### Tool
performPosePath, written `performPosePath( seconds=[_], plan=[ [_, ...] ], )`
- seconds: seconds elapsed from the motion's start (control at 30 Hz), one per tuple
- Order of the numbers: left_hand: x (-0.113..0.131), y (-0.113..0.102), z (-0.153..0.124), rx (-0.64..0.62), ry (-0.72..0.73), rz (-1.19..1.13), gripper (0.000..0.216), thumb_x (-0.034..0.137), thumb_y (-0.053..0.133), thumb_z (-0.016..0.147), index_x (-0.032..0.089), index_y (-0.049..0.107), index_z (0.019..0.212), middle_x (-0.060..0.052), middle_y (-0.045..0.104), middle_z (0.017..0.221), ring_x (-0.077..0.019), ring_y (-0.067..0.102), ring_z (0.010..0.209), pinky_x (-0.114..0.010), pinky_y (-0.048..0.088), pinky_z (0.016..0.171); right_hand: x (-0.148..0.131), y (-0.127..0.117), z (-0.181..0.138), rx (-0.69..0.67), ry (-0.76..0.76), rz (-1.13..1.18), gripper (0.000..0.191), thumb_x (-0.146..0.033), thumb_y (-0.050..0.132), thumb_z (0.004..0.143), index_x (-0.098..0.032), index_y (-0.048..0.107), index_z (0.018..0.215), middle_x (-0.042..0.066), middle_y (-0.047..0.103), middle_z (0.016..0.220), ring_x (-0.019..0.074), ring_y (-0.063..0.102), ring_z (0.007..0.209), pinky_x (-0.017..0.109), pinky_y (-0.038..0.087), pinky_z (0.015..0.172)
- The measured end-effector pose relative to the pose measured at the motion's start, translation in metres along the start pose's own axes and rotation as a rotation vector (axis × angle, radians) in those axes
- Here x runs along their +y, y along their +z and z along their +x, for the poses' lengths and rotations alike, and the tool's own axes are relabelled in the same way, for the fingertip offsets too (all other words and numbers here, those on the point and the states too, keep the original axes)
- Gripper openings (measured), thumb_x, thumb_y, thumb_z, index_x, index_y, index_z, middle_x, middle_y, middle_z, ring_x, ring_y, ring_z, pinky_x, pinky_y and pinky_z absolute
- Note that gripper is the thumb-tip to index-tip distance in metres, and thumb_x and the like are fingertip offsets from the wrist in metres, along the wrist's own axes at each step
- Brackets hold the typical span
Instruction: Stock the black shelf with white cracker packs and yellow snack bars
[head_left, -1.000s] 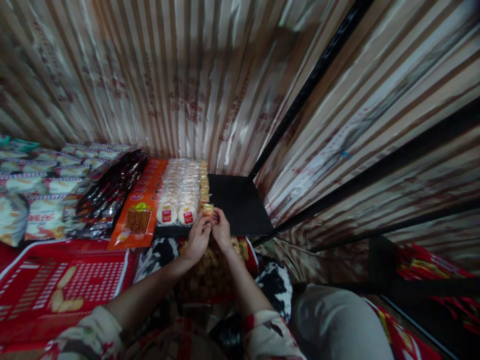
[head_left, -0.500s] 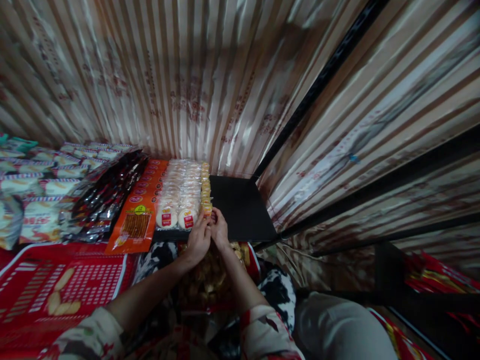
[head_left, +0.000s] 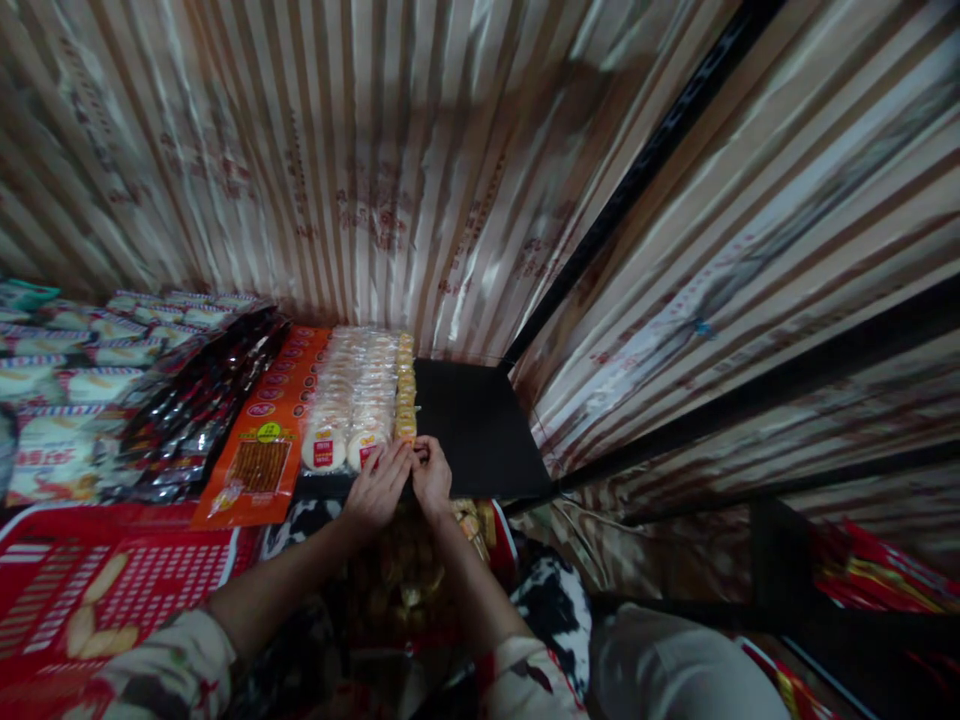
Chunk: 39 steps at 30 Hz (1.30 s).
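A narrow row of small gold-wrapped snacks [head_left: 406, 388] runs front to back on the black shelf [head_left: 472, 430]. At its front end, the fingertips of my left hand [head_left: 377, 486] and my right hand [head_left: 433, 480] come together on one gold-wrapped piece, mostly hidden by the fingers. Both hands are closed in a pinch. Left of the row stand clear-wrapped round white crackers [head_left: 324, 447] in two columns, their front packs bearing red labels. Below my forearms, a container holds many more gold-wrapped pieces [head_left: 412, 575].
An orange snack bag [head_left: 259, 465] and dark shiny packets [head_left: 191, 410] lie further left, beside white bags [head_left: 56, 450]. A red basket [head_left: 176, 590] with several pale oblong pieces stands at lower left. Black metal bars [head_left: 622, 205] cross before striped sheeting. Red packets [head_left: 885, 565] lie at right.
The view has shifted slightly, so the shelf goods sit a little lower and further left. My hands stay at the front of the gold row, the left fingers now lying flatter over it.
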<state>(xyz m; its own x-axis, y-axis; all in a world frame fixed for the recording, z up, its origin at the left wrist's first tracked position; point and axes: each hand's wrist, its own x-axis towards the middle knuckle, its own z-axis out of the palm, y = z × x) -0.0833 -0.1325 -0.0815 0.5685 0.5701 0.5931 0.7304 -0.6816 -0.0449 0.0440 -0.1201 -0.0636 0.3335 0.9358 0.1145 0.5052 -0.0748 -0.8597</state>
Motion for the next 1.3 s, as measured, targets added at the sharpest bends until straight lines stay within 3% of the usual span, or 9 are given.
performPosePath(
  seconds=[0.17, 0.27, 0.4, 0.57, 0.8, 1.07, 1.3],
  plan=[
    [-0.012, -0.003, 0.005, -0.028, 0.121, 0.031, 0.044, 0.017, 0.036, 0.086, 0.008, 0.05, 0.127, -0.011, 0.047, 0.138, -0.0242, 0.034, 0.134, -0.044, 0.024, 0.111, 0.007, -0.003, -0.002, -0.026, -0.053, 0.015, 0.023, -0.023, 0.046, 0.075, -0.022, 0.058, 0.095, 0.002, 0.065, 0.091, 0.0146, 0.061, 0.074, 0.027, 0.049, 0.07],
    [-0.017, -0.004, 0.006, -0.038, 0.143, 0.043, 0.044, 0.022, 0.039, 0.087, 0.008, 0.049, 0.128, -0.011, 0.043, 0.14, -0.0255, 0.033, 0.134, -0.044, 0.024, 0.112, 0.013, -0.006, 0.0, 0.016, -0.114, 0.09, 0.023, -0.028, 0.045, 0.08, -0.021, 0.063, 0.092, 0.005, 0.065, 0.094, 0.0175, 0.061, 0.087, 0.032, 0.048, 0.083],
    [-0.018, -0.003, 0.005, -0.016, 0.151, 0.045, 0.044, 0.025, 0.04, 0.088, 0.009, 0.05, 0.127, -0.011, 0.041, 0.142, -0.0267, 0.032, 0.134, -0.046, 0.022, 0.112, 0.017, -0.003, 0.014, 0.019, 0.069, 0.405, 0.039, -0.046, 0.047, 0.083, -0.021, 0.063, 0.108, 0.008, 0.063, 0.115, 0.0201, 0.057, 0.107, 0.036, 0.042, 0.097],
    [-0.017, 0.0, 0.003, -0.017, 0.14, 0.021, 0.044, 0.026, 0.039, 0.088, 0.012, 0.05, 0.128, -0.01, 0.041, 0.143, -0.0267, 0.03, 0.135, -0.047, 0.021, 0.113, 0.002, 0.01, 0.039, -0.054, 0.227, 0.819, 0.065, -0.065, 0.037, 0.083, -0.021, 0.052, 0.127, 0.006, 0.043, 0.141, 0.0198, 0.038, 0.131, 0.037, 0.03, 0.109],
    [-0.016, -0.002, 0.006, -0.076, 0.076, -0.014, 0.045, 0.029, 0.04, 0.088, 0.013, 0.049, 0.13, -0.009, 0.043, 0.141, -0.0263, 0.03, 0.135, -0.044, 0.022, 0.112, -0.015, 0.015, 0.046, -0.299, 0.205, 0.86, 0.069, -0.073, 0.03, 0.08, -0.025, 0.059, 0.121, 0.0, 0.054, 0.132, 0.0205, 0.043, 0.128, 0.037, 0.029, 0.11],
    [-0.014, -0.005, 0.01, -0.111, 0.041, 0.001, 0.046, 0.03, 0.041, 0.088, 0.016, 0.047, 0.131, -0.004, 0.044, 0.141, -0.0228, 0.028, 0.136, -0.04, 0.017, 0.113, -0.019, 0.019, 0.086, -0.144, 0.275, 0.873, 0.071, -0.073, 0.029, 0.08, -0.023, 0.056, 0.124, 0.002, 0.04, 0.143, 0.02, 0.029, 0.136, 0.04, 0.019, 0.114],
    [-0.015, -0.003, 0.01, -0.083, 0.086, 0.036, 0.045, 0.032, 0.043, 0.087, 0.018, 0.05, 0.129, -0.004, 0.039, 0.145, -0.0232, 0.027, 0.136, -0.04, 0.015, 0.113, -0.02, 0.028, 0.102, -0.304, 0.244, 0.899, 0.069, -0.074, 0.028, 0.081, -0.025, 0.057, 0.121, 0.002, 0.051, 0.135, 0.0223, 0.042, 0.128, 0.041, 0.037, 0.104]
  ],
)
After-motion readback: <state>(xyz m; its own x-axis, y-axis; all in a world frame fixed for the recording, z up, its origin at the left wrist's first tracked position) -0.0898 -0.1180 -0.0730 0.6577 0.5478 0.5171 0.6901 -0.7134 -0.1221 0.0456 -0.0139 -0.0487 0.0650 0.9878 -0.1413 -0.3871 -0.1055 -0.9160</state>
